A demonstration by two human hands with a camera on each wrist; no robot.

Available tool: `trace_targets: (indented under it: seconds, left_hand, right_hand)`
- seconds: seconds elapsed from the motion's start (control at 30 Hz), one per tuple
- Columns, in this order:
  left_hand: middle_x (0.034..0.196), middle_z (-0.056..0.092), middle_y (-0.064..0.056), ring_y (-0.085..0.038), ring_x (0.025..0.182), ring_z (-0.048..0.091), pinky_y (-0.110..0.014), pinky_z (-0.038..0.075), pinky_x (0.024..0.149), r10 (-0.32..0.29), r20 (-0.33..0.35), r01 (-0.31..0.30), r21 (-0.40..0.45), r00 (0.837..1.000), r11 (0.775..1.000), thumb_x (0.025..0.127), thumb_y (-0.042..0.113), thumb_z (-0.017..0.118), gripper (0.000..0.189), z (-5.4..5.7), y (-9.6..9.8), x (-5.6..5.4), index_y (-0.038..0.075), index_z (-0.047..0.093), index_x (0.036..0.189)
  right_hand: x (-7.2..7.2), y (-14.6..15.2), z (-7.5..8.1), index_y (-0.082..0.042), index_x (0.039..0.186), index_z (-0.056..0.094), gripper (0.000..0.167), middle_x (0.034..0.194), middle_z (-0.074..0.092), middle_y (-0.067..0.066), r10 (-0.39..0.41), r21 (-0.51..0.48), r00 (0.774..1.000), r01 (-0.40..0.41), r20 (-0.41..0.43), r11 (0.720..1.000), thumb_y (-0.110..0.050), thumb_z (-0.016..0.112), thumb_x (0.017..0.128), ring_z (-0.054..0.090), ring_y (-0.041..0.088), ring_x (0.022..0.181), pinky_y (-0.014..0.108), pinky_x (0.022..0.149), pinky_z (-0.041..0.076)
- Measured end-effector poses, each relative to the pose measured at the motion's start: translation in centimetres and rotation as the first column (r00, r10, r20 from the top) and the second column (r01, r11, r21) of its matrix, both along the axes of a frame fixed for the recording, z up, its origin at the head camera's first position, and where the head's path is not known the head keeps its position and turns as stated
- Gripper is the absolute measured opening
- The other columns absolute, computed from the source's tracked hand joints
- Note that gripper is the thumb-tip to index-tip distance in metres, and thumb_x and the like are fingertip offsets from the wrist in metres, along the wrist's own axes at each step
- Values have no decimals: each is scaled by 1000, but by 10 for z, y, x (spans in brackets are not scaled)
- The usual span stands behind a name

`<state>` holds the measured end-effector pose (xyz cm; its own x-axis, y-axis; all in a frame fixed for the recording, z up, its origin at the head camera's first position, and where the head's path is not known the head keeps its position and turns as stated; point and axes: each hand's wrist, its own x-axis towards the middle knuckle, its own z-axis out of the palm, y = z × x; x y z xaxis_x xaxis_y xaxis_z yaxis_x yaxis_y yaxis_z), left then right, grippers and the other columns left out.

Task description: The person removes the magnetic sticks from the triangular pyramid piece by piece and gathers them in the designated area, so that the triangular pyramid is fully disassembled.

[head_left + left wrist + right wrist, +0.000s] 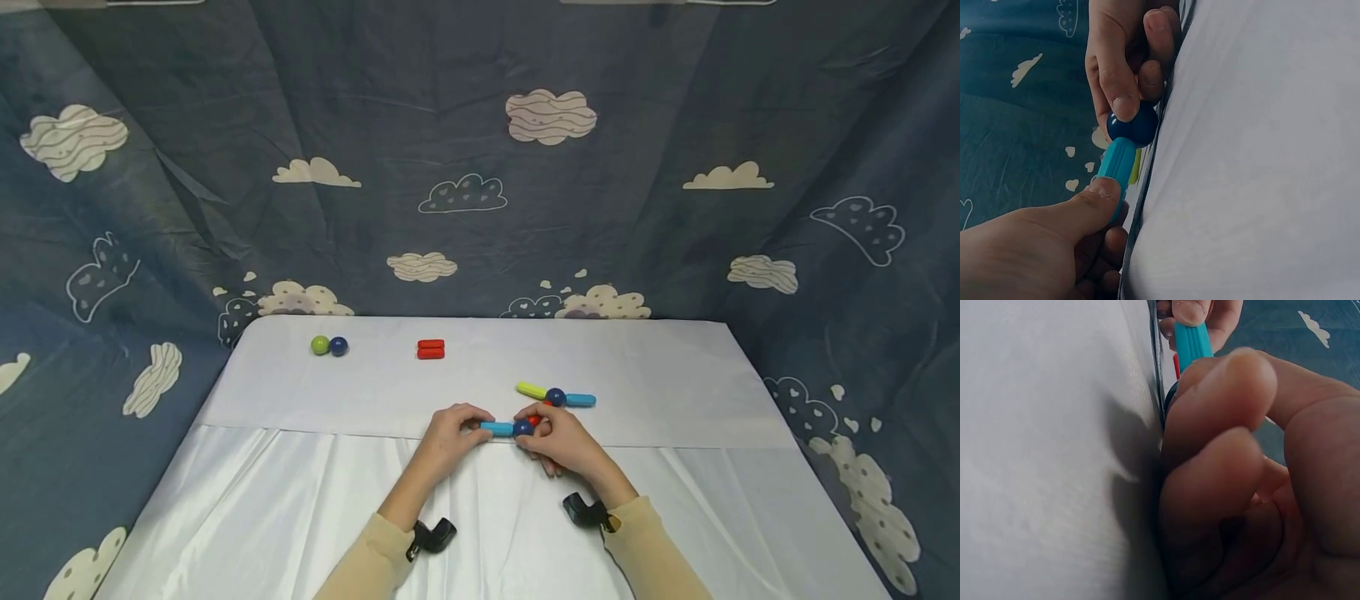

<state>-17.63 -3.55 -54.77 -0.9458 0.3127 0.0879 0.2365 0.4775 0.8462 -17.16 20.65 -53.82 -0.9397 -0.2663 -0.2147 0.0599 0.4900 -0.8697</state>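
The left hand (pixel 450 433) is pinching the light blue stick (pixel 497 428); the right hand (pixel 558 439) is gripping the dark blue ball (pixel 522 428) at the stick's tip. Keep both aligned.

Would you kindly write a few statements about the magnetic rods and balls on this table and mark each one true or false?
1. The left hand grips a light blue rod. True.
2. The right hand holds a green ball against that rod. False: it holds a dark blue ball at the rod's end.
3. The green ball sits beside another dark blue ball at the far left of the table. True.
4. The two red rods stand upright. False: they lie flat, side by side.
5. A yellow-green rod and a blue rod meet at a dark ball. True.
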Motion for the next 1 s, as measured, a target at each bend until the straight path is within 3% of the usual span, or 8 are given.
trace_targets:
  seconds: [0.27,0.53,0.73,0.9,1.0]
  left_hand:
    - [110,78,1,-10,95,64,-26,53,86,-23,19,22,7,1000,1000,96,21,79,15,-1,-2,0,19,80,111]
    - [98,76,1,-9,82,59,-21,50,72,26,84,-35,101,996,994,95,21,81,15,2,-6,-1,20,81,110]
    - [96,74,2,-10,83,59,-21,50,72,82,57,-88,115,995,990,94,22,82,19,20,-13,-3,21,81,113]
    - [96,76,0,-11,89,62,-24,49,84,148,10,-148,144,989,979,91,17,85,27,34,-20,-15,12,78,116]
    - [95,78,0,-12,91,65,-28,50,88,191,-6,-188,158,982,969,89,17,86,24,39,-27,-23,12,79,112]
  right_hand:
    - [-1,0,0,-7,130,64,40,62,65,2,-14,-4,1000,14,-7,1000,-18,78,95,49,10,36,24,38,42]
    - [1,0,1,-6,131,62,41,63,67,3,-10,-7,1000,10,0,1000,-18,77,95,49,10,36,23,38,41]
    - [1,-1,0,-8,131,63,41,63,67,3,-24,8,1000,24,17,1000,-19,78,95,50,11,37,23,39,42]
    - [0,-3,-1,-10,131,63,40,64,68,3,-41,20,999,40,22,999,-19,78,95,50,12,37,23,39,42]
    - [0,-3,-2,-10,131,63,40,64,68,4,-46,21,999,46,23,999,-18,78,95,50,12,37,24,39,42]
